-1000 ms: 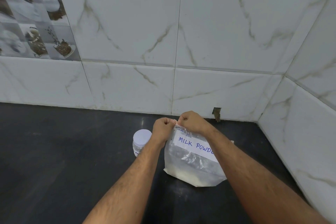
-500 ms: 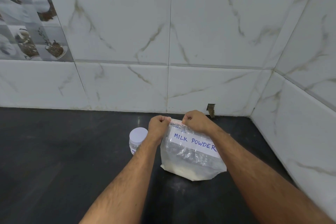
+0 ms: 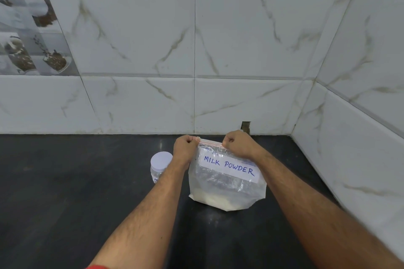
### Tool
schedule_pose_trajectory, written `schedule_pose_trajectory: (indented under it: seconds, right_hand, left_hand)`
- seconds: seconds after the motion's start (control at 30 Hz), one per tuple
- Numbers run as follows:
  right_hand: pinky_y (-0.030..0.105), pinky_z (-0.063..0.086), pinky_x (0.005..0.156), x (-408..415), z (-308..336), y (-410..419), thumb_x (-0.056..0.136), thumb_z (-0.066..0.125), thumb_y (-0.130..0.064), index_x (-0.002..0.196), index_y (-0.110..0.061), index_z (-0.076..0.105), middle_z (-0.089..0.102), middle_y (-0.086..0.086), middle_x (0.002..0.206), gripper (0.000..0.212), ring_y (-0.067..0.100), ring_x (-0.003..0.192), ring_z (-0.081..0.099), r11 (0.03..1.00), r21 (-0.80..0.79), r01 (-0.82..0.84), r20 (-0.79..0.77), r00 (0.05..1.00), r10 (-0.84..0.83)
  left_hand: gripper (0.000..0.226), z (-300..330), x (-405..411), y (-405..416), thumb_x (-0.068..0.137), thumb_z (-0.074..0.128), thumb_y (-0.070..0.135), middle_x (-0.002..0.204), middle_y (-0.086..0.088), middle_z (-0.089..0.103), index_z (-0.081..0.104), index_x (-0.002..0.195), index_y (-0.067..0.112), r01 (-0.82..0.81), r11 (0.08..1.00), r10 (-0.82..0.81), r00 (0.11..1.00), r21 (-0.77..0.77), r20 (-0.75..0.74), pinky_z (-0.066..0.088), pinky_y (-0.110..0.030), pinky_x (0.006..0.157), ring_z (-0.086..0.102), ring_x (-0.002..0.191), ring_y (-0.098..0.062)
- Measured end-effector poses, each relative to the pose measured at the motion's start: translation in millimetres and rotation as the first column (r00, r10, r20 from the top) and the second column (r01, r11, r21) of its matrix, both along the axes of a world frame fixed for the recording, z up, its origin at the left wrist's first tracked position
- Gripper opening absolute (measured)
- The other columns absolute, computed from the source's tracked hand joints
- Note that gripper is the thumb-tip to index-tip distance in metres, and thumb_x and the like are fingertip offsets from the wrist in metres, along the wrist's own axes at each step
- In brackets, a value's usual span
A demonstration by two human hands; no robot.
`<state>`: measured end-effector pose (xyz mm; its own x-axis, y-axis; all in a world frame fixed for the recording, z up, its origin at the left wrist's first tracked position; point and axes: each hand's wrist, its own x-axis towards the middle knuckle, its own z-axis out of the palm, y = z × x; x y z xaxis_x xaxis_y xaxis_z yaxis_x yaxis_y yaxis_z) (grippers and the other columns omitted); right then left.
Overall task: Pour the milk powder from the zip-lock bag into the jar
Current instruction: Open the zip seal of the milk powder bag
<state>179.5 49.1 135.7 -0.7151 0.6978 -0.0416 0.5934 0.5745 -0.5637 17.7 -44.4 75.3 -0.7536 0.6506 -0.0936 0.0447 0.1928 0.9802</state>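
Observation:
A clear zip-lock bag [image 3: 225, 190] labelled "MILK POWDER" stands upright on the black counter [image 3: 65, 192], with white powder settled at its bottom. My left hand [image 3: 185, 148] pinches the left end of the bag's red zip strip. My right hand [image 3: 237, 144] pinches the strip further right. Both fists are closed on the top edge. A small clear jar [image 3: 160, 165] with a white lid on it stands just left of the bag, partly hidden behind my left forearm.
White marble-look tiled walls [image 3: 196, 50] rise at the back and on the right, forming a corner close behind the bag. A small dark hole [image 3: 245, 127] sits in the back wall's base. The black counter stretches out to the left.
My hands have moved apart along the top of the bag, the left one toward its left corner. More of the label shows. The camera has shifted slightly.

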Motion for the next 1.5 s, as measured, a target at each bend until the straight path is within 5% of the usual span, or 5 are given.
schedule_pose_trajectory:
  seconds: [0.2,0.77,0.93,1.33,1.5]
  right_hand:
    - [0.015,0.038,0.06,9,4,2,0.094,0.055,-0.012,0.076,-0.013,0.063,0.063,-0.006,0.081,0.019,0.013,0.081,0.057,0.999,0.015,0.028,-0.012,1.0,-0.028]
    - [0.024,0.04,0.071,51,18,6,0.095,0.057,-0.013,0.074,-0.02,0.062,0.066,0.0,0.09,0.023,0.017,0.086,0.059,0.989,0.077,0.123,0.033,0.992,-0.126]
    - [0.021,0.04,0.061,66,19,8,0.095,0.058,-0.016,0.071,-0.023,0.061,0.066,-0.001,0.087,0.025,0.015,0.082,0.059,0.988,0.051,0.149,0.026,0.988,-0.15]
    - [0.019,0.04,0.059,90,23,15,0.093,0.062,-0.015,0.078,-0.013,0.068,0.065,-0.003,0.079,0.016,0.008,0.07,0.055,0.978,0.05,0.204,-0.026,0.979,-0.203]
    - [0.02,0.039,0.057,87,28,14,0.092,0.062,-0.014,0.071,-0.016,0.064,0.061,-0.008,0.07,0.022,0.007,0.065,0.053,0.979,0.049,0.199,-0.085,0.977,-0.195]
  left_hand:
    - [0.024,3,-1,3,0.095,0.062,0.019,0.073,-0.003,0.062,0.064,0.072,0.012,0.011,1.0,-0.011,0.999,0.016,-0.032,0.045,-0.028,0.069,0.052,0.069,-0.017]
    - [0.015,10,-12,-2,0.096,0.06,0.017,0.084,-0.003,0.066,0.067,0.085,0.009,-0.018,0.999,0.019,0.999,0.028,-0.026,0.045,-0.028,0.074,0.057,0.079,-0.016]
    - [0.016,11,-13,-5,0.097,0.059,0.016,0.087,-0.005,0.066,0.069,0.091,0.005,-0.032,0.999,0.032,0.999,0.018,-0.027,0.044,-0.027,0.073,0.056,0.08,-0.016]
    - [0.028,17,-24,-6,0.097,0.059,0.015,0.065,-0.001,0.056,0.061,0.07,0.011,-0.024,0.999,0.025,0.999,0.034,-0.031,0.042,-0.026,0.066,0.046,0.061,-0.013]
    - [0.021,25,-23,-5,0.096,0.059,0.017,0.073,-0.003,0.062,0.065,0.077,0.009,-0.057,0.996,0.061,0.996,0.062,-0.065,0.044,-0.028,0.069,0.054,0.073,-0.019]
